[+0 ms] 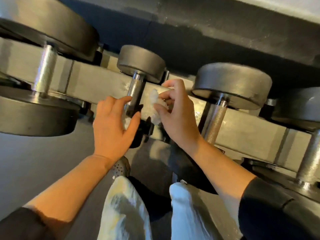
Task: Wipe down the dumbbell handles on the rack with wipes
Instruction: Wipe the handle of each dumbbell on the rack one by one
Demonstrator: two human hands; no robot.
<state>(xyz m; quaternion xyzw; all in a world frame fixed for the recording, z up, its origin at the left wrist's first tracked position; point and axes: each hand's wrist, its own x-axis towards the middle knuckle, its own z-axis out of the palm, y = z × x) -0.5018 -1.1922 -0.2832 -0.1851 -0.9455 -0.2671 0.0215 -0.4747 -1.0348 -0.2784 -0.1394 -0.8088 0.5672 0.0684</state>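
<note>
A small black dumbbell (141, 62) sits on the grey rack (97, 78) in the middle of the view, its chrome handle (136, 90) running down toward me. My right hand (174, 116) pinches a crumpled white wipe (156, 103) just right of that handle. My left hand (112, 123) is spread with straight fingers, fingertips touching the lower end of the handle. A bit of white wipe shows behind the left palm. The near head of this dumbbell is mostly hidden by my hands.
A larger dumbbell (232, 82) with a knurled handle (215, 120) rests to the right, another big one (43, 70) to the left, and one more handle (310, 158) at far right. My legs and a shoe (121, 168) are below on the grey floor.
</note>
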